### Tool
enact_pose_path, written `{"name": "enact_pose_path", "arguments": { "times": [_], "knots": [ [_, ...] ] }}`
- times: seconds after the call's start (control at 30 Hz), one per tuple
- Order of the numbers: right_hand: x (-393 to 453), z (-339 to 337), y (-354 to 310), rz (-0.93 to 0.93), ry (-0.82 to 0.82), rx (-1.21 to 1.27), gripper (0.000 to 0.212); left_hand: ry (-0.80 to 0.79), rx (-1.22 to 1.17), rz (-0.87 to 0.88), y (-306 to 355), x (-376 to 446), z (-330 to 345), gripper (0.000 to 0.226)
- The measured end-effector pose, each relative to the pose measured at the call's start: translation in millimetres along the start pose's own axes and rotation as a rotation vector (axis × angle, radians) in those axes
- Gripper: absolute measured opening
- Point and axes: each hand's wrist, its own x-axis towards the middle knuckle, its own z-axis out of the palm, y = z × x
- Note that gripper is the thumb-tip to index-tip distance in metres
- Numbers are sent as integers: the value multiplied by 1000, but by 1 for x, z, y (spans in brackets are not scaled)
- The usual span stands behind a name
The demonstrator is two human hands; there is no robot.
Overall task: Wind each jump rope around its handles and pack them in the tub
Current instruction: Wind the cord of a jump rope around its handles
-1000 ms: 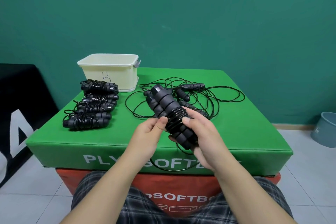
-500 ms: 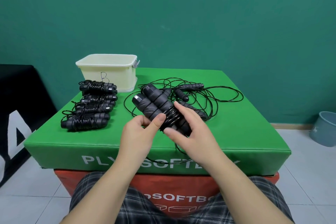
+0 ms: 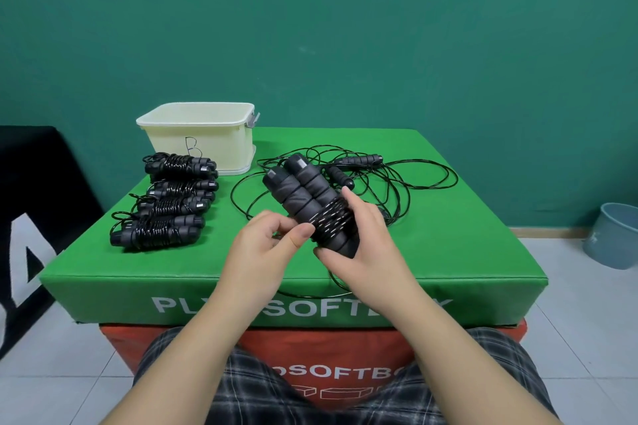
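Observation:
My right hand (image 3: pixel 366 248) grips the lower end of a pair of black jump rope handles (image 3: pixel 300 193), held side by side and tilted up to the left, with black cord coiled round their middle. My left hand (image 3: pixel 266 245) pinches the cord at the left edge of the coil. A loop of the same cord hangs over the front edge of the green box (image 3: pixel 448 252). A loose jump rope (image 3: pixel 397 179) lies tangled behind my hands. Several wound ropes (image 3: pixel 162 231) lie in a row at the left. The cream tub (image 3: pixel 203 138) stands at the back left.
The green soft box sits on a red one (image 3: pixel 345 373). A grey-blue bucket (image 3: pixel 614 235) stands on the tiled floor at the right. A black block with white lettering (image 3: pixel 31 217) is at the left. My checked shorts (image 3: pixel 310 400) show below.
The handle bundle has swung from pointing steeply up-left to lower and back up a little. My left hand has moved round the coil with the cord, and the hanging loop is shorter.

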Motion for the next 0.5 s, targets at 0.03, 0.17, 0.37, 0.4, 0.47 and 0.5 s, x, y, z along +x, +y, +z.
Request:
{"name": "enact_pose_path", "arguments": {
  "times": [0.03, 0.17, 0.37, 0.4, 0.47, 0.5],
  "knots": [
    [0, -2, -1, 36, 3, 71, 84, -20, -35, 39, -1, 0, -2, 17],
    [0, -5, -6, 133, -14, 324, 68, -118, -30, 225, -7, 3, -12, 11],
    [-2, 0, -6, 163, -21, 472, 63, -104, 157, 340, -14, 3, -21, 23],
    [-2, 0, -7, 164, -21, 509, 60, -90, 218, 327, -18, 3, -22, 24],
    [-2, -2, -9, 157, -13, 583, 55, -57, 338, 274, -25, 4, -22, 41],
    [-1, -3, -11, 152, -16, 612, 53, -44, 366, 247, -28, 4, -21, 48]
  ]
}}
